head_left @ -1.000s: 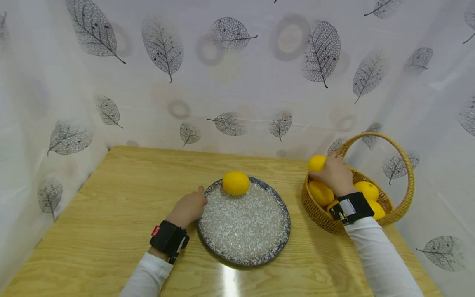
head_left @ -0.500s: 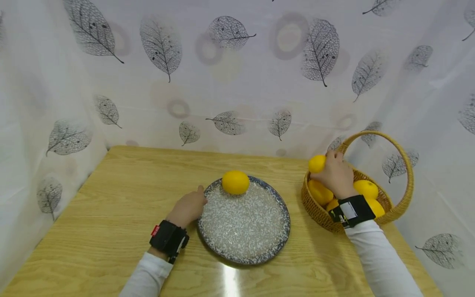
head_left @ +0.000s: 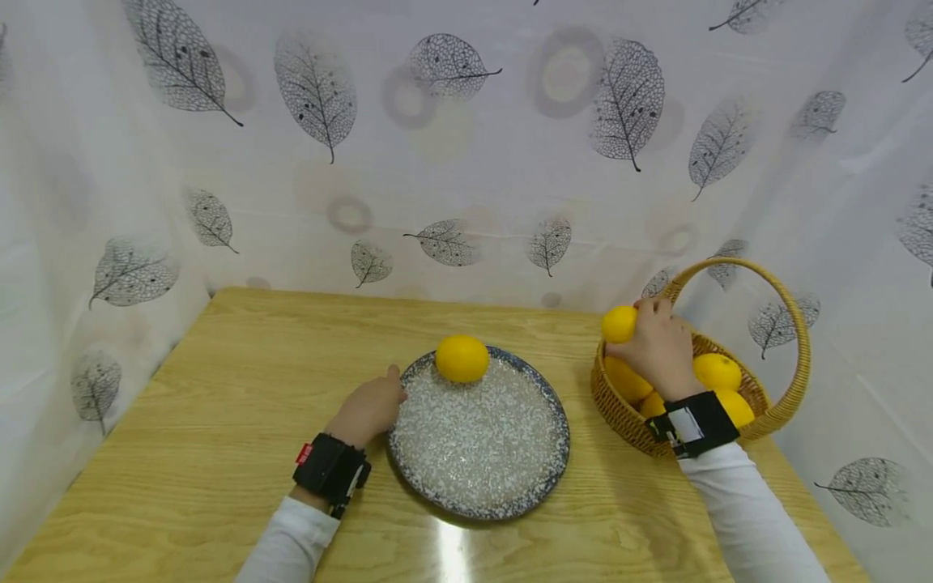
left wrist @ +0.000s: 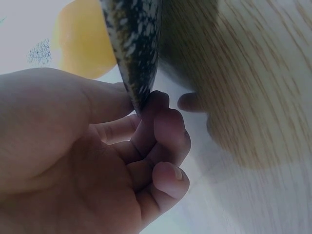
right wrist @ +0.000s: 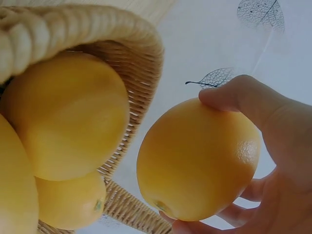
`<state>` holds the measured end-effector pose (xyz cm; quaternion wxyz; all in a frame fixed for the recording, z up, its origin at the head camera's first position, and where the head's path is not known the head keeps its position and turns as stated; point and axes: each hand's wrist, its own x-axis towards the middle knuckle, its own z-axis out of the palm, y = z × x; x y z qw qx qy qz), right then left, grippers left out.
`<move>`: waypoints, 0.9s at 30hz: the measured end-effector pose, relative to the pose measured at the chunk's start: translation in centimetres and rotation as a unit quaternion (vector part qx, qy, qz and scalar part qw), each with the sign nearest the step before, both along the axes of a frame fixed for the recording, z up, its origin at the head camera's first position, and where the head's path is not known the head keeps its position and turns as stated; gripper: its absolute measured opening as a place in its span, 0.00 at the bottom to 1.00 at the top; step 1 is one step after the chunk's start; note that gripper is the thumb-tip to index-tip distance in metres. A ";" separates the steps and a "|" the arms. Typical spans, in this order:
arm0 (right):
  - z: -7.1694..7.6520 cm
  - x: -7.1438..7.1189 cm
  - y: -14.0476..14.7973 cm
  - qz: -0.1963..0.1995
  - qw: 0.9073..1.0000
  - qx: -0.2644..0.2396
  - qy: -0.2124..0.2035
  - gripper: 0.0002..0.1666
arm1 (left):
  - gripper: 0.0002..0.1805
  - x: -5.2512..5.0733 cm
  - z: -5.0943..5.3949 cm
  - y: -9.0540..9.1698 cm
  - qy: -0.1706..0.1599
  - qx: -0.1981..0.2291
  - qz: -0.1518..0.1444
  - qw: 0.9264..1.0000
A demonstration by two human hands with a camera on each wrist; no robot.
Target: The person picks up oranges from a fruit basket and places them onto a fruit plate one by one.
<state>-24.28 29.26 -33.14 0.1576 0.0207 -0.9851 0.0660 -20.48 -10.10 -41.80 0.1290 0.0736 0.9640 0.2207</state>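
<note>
While my right hand (head_left: 656, 346) pinches a smooth yellow fruit (head_left: 619, 324) between thumb and fingers, up by the left rim of the wicker basket (head_left: 619, 413), my left hand (head_left: 369, 407) pinches the edge of the speckled plate (head_left: 481, 453), thumb on top and fingers under. I think the fruit I hold could slip out, because it is round and its skin looks slick; then it might drop on the tabletop (head_left: 240, 389) and roll away. If my arm bumps the basket's tall handle (head_left: 803, 352), the basket might tip and spill the other fruits (head_left: 717, 372) in it. One more fruit (head_left: 462, 359) sits on the plate near its far rim, so if my left fingers lift or tug the edge, I guess it could roll off. The tabletop is pale yellow wood with wavy grain, and a bright patch of light (head_left: 452, 551) shines on it near me. Behind it and at both sides hangs a whitish curtain (head_left: 496, 170) with dark leaf prints.
</note>
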 end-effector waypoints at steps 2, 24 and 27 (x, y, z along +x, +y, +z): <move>0.1 0.1 -0.2 0.001 1.000 0.003 -0.001 0.48 | 0.31 0.0 0.0 0.0 -0.002 0.000 0.000 1.000; 0.6 1.4 -5.4 0.038 0.999 0.014 0.027 0.45 | 0.30 0.1 0.1 0.0 0.008 0.009 -0.002 1.000; 0.3 1.3 -6.2 0.042 0.999 0.017 0.030 0.46 | 0.29 0.2 0.3 0.0 0.006 0.010 0.000 1.000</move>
